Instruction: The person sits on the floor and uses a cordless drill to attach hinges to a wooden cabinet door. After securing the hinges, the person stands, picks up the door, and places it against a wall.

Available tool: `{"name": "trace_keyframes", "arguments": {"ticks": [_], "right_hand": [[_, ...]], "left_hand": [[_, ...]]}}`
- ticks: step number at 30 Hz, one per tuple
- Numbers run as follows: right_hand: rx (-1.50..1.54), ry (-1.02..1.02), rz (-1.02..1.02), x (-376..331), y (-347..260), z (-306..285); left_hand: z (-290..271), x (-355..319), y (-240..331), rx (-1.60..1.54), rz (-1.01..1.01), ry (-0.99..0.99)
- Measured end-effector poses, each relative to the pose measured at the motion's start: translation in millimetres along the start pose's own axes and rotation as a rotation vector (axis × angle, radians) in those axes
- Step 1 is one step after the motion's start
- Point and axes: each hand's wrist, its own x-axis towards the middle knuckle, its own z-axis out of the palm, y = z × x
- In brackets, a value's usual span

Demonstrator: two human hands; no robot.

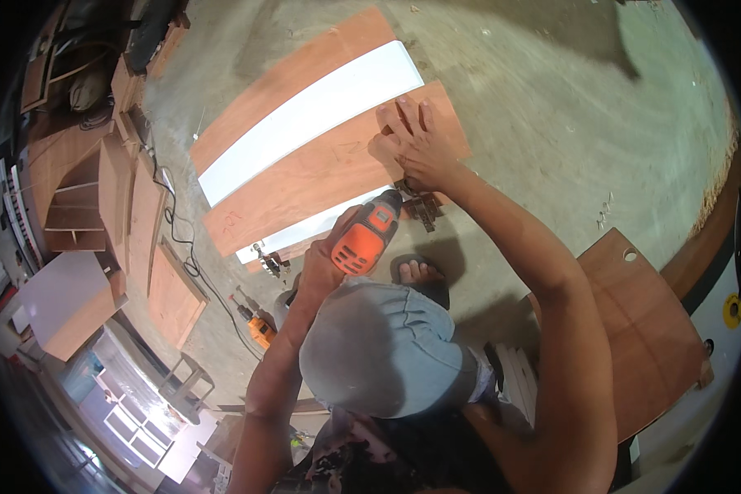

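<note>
My left hand (321, 262) is wrapped round an orange and black power drill (359, 244), whose tip points up and right toward a metal hinge (422, 207) at the panel's near right edge. With fingers spread, my right hand (416, 148) lies flat on a reddish wooden panel (305, 171). The drill's tip ends just below that hand; whether it touches a screw is hidden. A white strip (313, 115) lies along the wood, and another white edge (305, 230) shows on the near side. A second hinge (270, 260) sits at the near left end.
On the floor at the left lie a second orange power tool (261, 329) and a black cord (191, 247). Wooden cabinet parts (78, 214) stand at far left. A wooden board (642, 329) is at right, with small screws (605, 212) scattered on the concrete floor near it.
</note>
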Motion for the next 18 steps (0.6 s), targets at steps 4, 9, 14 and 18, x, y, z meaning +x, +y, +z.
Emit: {"name": "trace_keyframes", "arguments": {"ticks": [4,9,14,18], "right_hand": [[0.052,0.123,-0.037,-6.8,8.1,20.3],[0.059,0.153,-0.100,-10.9,15.1,24.7],[0.025,0.142,-0.109,-11.1,14.2,18.9],[0.120,0.126,-0.097,-11.2,14.0,18.6]], "left_hand": [[2.9,2.1,-13.2,-0.182,0.032,0.010],[6.2,3.4,-26.1,-0.479,0.079,0.004],[8.4,0.4,-33.9,-0.581,0.030,-0.013],[9.3,-4.4,-44.3,-0.690,-0.066,-0.027]]}}
